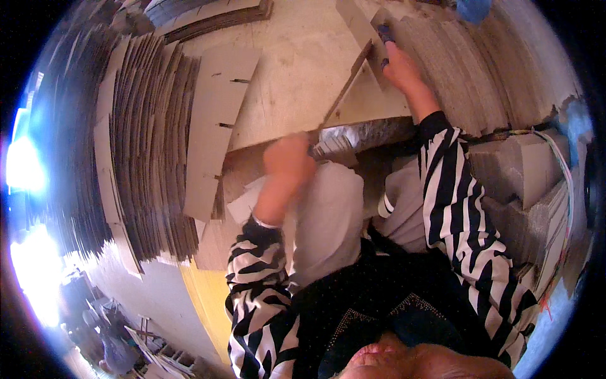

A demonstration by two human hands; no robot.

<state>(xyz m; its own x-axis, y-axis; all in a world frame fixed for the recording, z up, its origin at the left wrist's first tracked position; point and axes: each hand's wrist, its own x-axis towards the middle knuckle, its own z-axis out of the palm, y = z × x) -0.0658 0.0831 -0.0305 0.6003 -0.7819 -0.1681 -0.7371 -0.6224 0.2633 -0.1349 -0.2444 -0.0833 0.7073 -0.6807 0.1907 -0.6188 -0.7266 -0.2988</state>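
A thin cardboard strip (346,86) lies on the wooden table (287,69), its long axis slanting from near left to far right. The hands are well apart: the left hand (288,161), blurred and curled, is by the strip's near end; the right hand (401,68) reaches beside the right cardboard stack (457,79), near the far end. I cannot tell whether either grips. Any print on the cardboard is too blurred to read.

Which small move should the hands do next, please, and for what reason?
Perhaps the right hand should draw one sheet from the cardboard stack on the right: its fingers are at that stack's left end. The left hand, blurred, is at the table's near edge.
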